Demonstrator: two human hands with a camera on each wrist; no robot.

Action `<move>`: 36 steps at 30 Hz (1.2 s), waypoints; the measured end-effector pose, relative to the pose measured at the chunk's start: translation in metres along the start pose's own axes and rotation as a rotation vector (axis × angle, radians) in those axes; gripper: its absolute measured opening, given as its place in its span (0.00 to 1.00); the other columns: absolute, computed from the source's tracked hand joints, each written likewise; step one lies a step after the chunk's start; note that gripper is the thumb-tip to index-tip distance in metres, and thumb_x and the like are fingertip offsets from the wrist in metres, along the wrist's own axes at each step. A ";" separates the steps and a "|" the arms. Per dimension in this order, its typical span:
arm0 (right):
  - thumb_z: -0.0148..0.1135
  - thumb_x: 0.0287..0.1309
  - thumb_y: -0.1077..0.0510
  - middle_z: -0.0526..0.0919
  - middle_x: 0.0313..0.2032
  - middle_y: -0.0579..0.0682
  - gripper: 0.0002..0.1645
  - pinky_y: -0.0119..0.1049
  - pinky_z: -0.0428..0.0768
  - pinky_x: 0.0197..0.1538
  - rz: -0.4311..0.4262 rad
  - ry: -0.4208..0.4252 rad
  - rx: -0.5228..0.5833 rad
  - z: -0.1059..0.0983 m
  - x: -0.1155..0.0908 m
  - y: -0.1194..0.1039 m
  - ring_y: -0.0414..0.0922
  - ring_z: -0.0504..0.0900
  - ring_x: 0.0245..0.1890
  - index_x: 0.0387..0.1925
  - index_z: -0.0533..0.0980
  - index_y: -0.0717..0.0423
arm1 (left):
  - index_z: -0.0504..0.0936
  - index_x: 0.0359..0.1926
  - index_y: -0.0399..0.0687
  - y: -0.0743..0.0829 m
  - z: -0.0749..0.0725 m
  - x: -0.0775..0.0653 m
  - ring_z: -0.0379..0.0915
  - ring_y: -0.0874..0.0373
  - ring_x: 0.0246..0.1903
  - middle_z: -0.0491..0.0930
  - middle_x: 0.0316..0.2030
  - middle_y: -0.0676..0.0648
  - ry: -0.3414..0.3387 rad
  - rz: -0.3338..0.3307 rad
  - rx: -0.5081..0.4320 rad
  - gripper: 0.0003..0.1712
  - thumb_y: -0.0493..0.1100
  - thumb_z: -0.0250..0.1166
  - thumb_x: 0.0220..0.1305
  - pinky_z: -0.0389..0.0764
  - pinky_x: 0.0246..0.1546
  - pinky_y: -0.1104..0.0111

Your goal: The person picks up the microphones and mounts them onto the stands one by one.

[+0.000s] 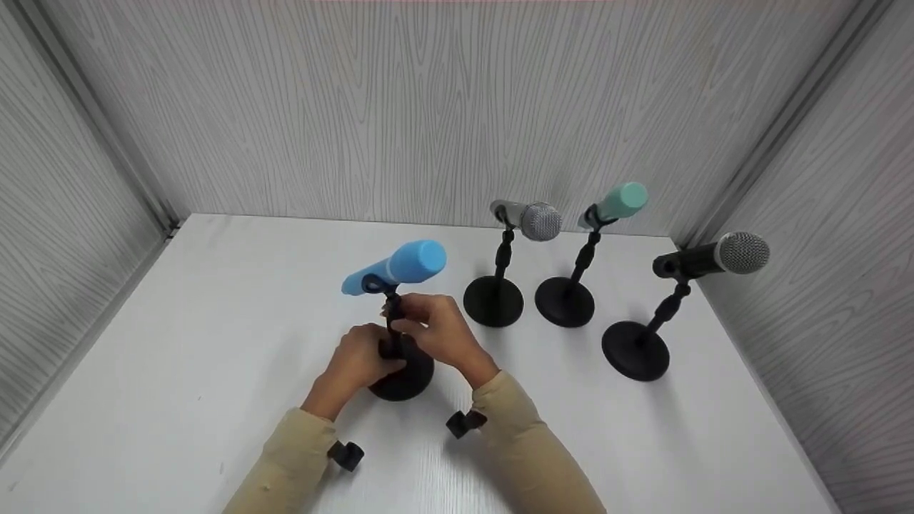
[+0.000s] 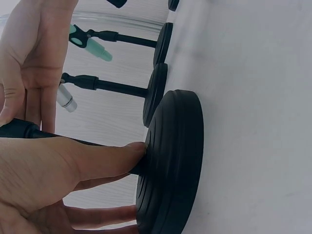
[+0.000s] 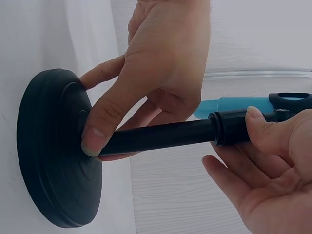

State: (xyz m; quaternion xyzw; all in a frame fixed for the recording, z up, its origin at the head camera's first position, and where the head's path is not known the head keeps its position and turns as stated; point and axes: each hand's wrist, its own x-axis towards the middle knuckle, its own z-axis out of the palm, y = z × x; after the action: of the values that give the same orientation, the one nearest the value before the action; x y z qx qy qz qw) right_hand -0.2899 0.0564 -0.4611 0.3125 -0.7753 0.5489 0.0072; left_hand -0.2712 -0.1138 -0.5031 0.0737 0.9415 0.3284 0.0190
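Observation:
A blue microphone [image 1: 414, 262] sits tilted in the clip of a black desk stand [image 3: 56, 151], left of the table's middle. My left hand [image 1: 363, 357] grips the foot of the stand's pole, its thumb against the round base in the left wrist view. Higher up, my right hand [image 1: 439, 328] pinches the thicker collar [image 3: 233, 127] of the pole under the clip. In the right wrist view only part of the blue microphone shows behind the collar. The base rests on the white table [image 1: 235, 343].
Right of my hands stand a silver microphone [image 1: 525, 216] and a mint-green one [image 1: 621, 201] on black stands. A black microphone with a silver mesh head [image 1: 742, 253] stands farthest right. Grey wood-grain panels [image 1: 428, 107] close off the back and both sides.

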 end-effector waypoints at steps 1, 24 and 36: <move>0.64 0.60 0.75 0.90 0.46 0.61 0.15 0.38 0.85 0.58 0.001 0.009 -0.002 0.001 0.000 0.000 0.52 0.89 0.50 0.49 0.83 0.67 | 0.83 0.36 0.36 0.000 0.000 0.000 0.82 0.48 0.38 0.86 0.36 0.40 0.000 0.002 0.002 0.14 0.40 0.77 0.55 0.83 0.51 0.49; 0.72 0.56 0.70 0.92 0.43 0.57 0.15 0.38 0.87 0.52 0.006 0.112 -0.068 0.007 -0.001 -0.002 0.48 0.91 0.46 0.47 0.87 0.64 | 0.81 0.35 0.36 -0.002 -0.004 -0.003 0.80 0.50 0.34 0.83 0.33 0.41 0.012 -0.003 -0.029 0.16 0.40 0.79 0.52 0.83 0.42 0.51; 0.71 0.58 0.69 0.92 0.43 0.57 0.14 0.37 0.87 0.51 -0.012 0.078 -0.089 0.005 -0.002 -0.001 0.47 0.91 0.46 0.47 0.86 0.64 | 0.82 0.37 0.36 -0.005 -0.002 -0.004 0.82 0.49 0.37 0.84 0.34 0.41 0.011 -0.016 -0.035 0.16 0.40 0.79 0.52 0.84 0.45 0.50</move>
State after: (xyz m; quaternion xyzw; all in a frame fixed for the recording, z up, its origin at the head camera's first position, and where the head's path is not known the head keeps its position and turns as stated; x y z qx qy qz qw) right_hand -0.2861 0.0532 -0.4630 0.2952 -0.7960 0.5256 0.0545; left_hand -0.2684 -0.1190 -0.5046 0.0640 0.9362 0.3450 0.0175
